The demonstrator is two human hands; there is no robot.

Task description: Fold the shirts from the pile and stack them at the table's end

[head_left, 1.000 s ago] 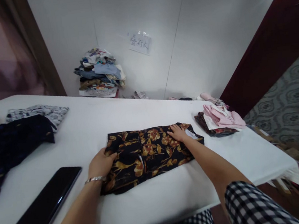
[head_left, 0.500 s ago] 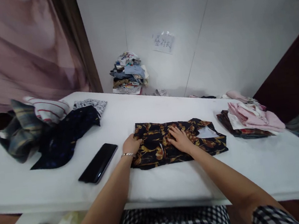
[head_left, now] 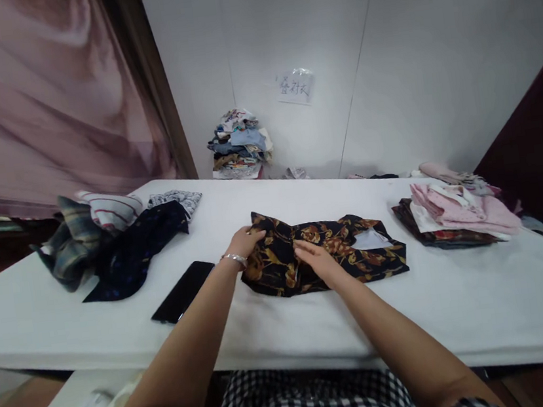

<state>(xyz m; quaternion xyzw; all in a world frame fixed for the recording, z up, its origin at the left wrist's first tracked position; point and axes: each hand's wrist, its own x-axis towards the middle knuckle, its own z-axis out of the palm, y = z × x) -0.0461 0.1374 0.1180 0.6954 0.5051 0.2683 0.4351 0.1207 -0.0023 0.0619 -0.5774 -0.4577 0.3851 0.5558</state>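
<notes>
A black shirt (head_left: 274, 256) with a brown and gold floral print lies folded lengthwise on the white table in front of me. Its left end is raised and bends inward, and my left hand (head_left: 246, 242) is closed on that edge. Fingers stretched out, my right hand (head_left: 318, 258) rests on the middle of the shirt, beside the crease where the left part lifts. Toward the right end a whitish patch (head_left: 371, 239) shows in the neck opening. A bracelet (head_left: 235, 259) circles my left wrist.
A dark phone (head_left: 183, 292) lies left of the shirt. Rumpled clothes, including a navy garment (head_left: 134, 253), are heaped farther left. Folded garments, pink (head_left: 470, 209) on top, are stacked at right. Behind the white table (head_left: 463, 312) stands a clothes pile (head_left: 241, 141); a paper sign (head_left: 295, 87) hangs on the wall.
My left hand has raised the shirt's left end and bent it inward. My right hand has slid left along the fabric. The camera view has shifted slightly.
</notes>
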